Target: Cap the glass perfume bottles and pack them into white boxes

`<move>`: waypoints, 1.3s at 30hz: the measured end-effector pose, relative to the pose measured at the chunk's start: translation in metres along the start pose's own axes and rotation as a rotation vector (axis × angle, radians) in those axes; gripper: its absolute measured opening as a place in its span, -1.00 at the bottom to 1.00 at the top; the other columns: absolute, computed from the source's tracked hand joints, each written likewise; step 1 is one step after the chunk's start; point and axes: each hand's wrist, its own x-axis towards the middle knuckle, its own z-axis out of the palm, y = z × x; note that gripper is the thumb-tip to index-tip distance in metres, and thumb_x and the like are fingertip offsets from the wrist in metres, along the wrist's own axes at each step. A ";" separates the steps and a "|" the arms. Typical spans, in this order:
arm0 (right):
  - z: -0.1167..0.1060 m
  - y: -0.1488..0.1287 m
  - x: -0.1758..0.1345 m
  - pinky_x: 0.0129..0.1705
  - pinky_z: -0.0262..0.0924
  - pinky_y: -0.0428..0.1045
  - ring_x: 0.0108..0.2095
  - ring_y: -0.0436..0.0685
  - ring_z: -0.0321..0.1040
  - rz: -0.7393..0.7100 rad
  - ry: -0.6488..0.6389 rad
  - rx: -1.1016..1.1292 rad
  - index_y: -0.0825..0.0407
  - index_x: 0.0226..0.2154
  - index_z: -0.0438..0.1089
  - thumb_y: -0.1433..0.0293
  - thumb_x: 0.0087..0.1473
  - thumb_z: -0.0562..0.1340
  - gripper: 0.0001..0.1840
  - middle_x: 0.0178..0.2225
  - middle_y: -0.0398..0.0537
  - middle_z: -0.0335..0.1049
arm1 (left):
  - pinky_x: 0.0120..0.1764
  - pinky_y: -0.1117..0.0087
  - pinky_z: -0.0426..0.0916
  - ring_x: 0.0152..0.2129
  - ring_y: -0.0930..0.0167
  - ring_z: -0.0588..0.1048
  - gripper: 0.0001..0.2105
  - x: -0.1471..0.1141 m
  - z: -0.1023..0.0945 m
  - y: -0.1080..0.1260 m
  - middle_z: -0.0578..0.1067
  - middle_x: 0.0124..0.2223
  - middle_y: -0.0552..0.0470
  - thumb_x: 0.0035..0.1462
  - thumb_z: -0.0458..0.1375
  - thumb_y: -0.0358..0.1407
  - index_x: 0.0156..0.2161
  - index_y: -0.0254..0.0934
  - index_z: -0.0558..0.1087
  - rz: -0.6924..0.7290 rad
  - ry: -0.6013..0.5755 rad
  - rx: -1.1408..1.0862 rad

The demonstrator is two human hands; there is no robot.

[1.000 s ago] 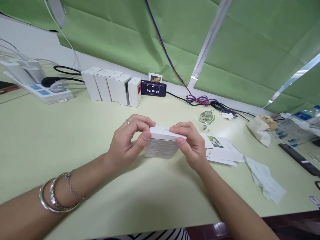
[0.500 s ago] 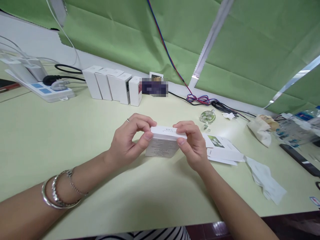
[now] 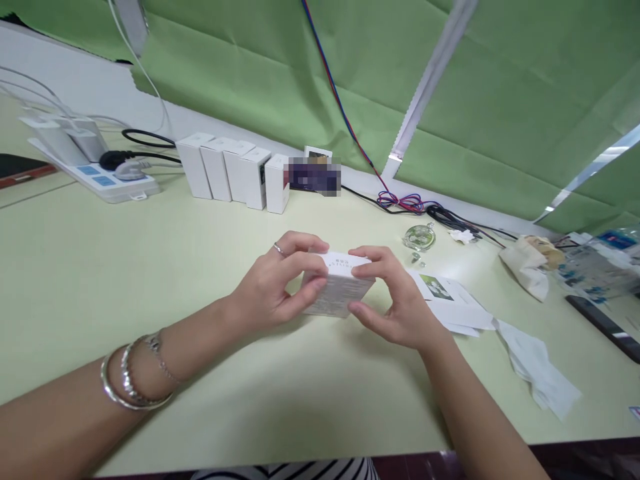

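White, apparently closed on top, the box (image 3: 330, 297) stands between the left hand (image 3: 270, 283), pinching one end, and the right hand (image 3: 401, 303), fingers spread wider at the other, while a glass bottle (image 3: 419, 237) lies unboxed.

A finger of the left hand (image 3: 270, 285) now reaches over the top left of the white box (image 3: 341, 295); the right hand's (image 3: 399, 300) thumb has slid lower.

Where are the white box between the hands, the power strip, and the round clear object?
White box (image 3: 340, 294): head view, printed front face.
Power strip (image 3: 104, 181): head view, blue patch on top face.
Round clear object (image 3: 419, 237): head view, middle of its body.
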 end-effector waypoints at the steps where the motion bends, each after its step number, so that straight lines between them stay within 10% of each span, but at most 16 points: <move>1: 0.000 0.001 -0.002 -0.12 0.38 0.11 -0.02 0.19 0.32 0.035 -0.037 -0.030 -0.12 0.04 0.16 0.47 0.13 0.27 -0.54 0.02 0.07 0.23 | -0.18 0.27 0.50 -0.17 0.34 0.49 -0.89 -0.001 0.002 0.000 0.47 -0.10 -0.01 0.16 0.14 -0.41 -0.23 -0.13 0.40 -0.031 0.005 0.019; 9: 0.034 -0.004 -0.006 -0.41 0.39 0.04 -0.28 0.17 0.38 0.106 0.168 -0.284 -0.10 0.11 0.10 0.44 0.17 0.23 -0.51 -0.15 0.01 0.23 | -0.31 0.30 0.47 -0.01 0.25 0.36 -0.77 -0.010 0.015 0.000 0.26 0.01 -0.13 0.20 0.12 -0.42 -0.07 -0.17 0.23 -0.342 0.092 0.108; 19: 0.074 0.074 0.106 -0.03 0.36 0.30 0.03 0.41 0.37 0.425 0.099 -0.292 0.04 0.16 0.12 0.46 0.11 0.25 -0.42 0.00 0.21 0.26 | -0.35 0.35 0.39 -0.38 0.41 0.43 -0.84 -0.007 0.008 0.007 0.37 -0.32 0.09 0.16 0.00 -0.50 -0.27 -0.15 0.24 -0.285 0.078 0.002; 29: 0.116 0.091 0.165 0.02 0.34 0.25 0.01 0.35 0.43 0.466 -0.046 -0.249 0.04 0.41 -0.37 0.57 0.14 0.13 -0.07 0.15 0.31 0.28 | -0.38 0.38 0.36 -0.42 0.44 0.41 -0.86 -0.005 0.002 -0.001 0.38 -0.36 0.12 0.17 -0.01 -0.48 -0.30 -0.16 0.25 -0.327 0.126 0.012; 34: 0.083 0.087 0.148 0.07 0.32 0.28 0.14 0.35 0.35 0.411 -0.142 -0.281 -0.07 0.42 -0.40 0.56 0.09 0.12 -0.01 0.36 0.13 0.07 | -0.42 0.38 0.34 -0.45 0.43 0.41 -0.88 -0.003 0.000 -0.002 0.38 -0.38 0.13 0.17 0.01 -0.45 -0.32 -0.16 0.27 -0.365 0.111 -0.020; 39: 0.003 0.070 0.087 0.31 0.05 0.29 0.29 0.29 0.16 0.389 -0.145 -0.376 0.02 0.38 -0.11 0.47 0.10 0.17 -0.16 0.34 0.12 0.11 | -0.57 0.47 0.28 -0.46 0.44 0.42 -0.91 -0.002 0.003 0.002 0.39 -0.39 0.11 0.15 0.02 -0.42 -0.32 -0.16 0.29 -0.404 0.084 -0.053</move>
